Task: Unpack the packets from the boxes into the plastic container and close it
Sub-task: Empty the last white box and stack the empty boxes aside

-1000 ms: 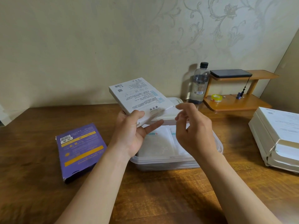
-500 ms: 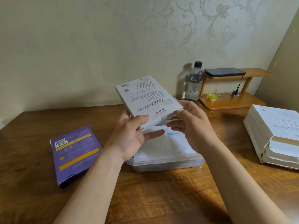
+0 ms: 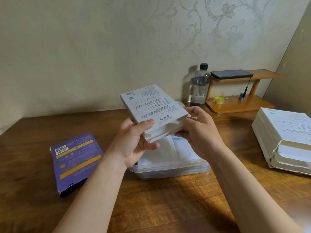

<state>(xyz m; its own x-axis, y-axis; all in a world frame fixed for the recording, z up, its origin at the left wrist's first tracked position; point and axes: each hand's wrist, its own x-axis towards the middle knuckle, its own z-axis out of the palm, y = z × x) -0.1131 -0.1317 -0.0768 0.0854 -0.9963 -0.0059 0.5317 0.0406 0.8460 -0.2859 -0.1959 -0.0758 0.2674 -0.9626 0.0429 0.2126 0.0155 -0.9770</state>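
A white printed box (image 3: 151, 106) is held tilted above the clear plastic container (image 3: 171, 170), its opened end toward me. My left hand (image 3: 134, 142) grips the box's near left corner, thumb on top. My right hand (image 3: 198, 132) holds the box's opened near right end, its fingers curled at the flap. Inside the container lie white packets (image 3: 168, 152). The container's far side is hidden behind the box and hands.
A purple box (image 3: 75, 160) lies on the wooden table to the left. A stack of white boxes (image 3: 286, 138) sits at the right. At the back stand a water bottle (image 3: 200, 86) and a small wooden shelf (image 3: 239, 103) with a dark device and tape roll.
My right hand moved in from beside the box and took hold of its opened end. The box rose a little and shifted right.
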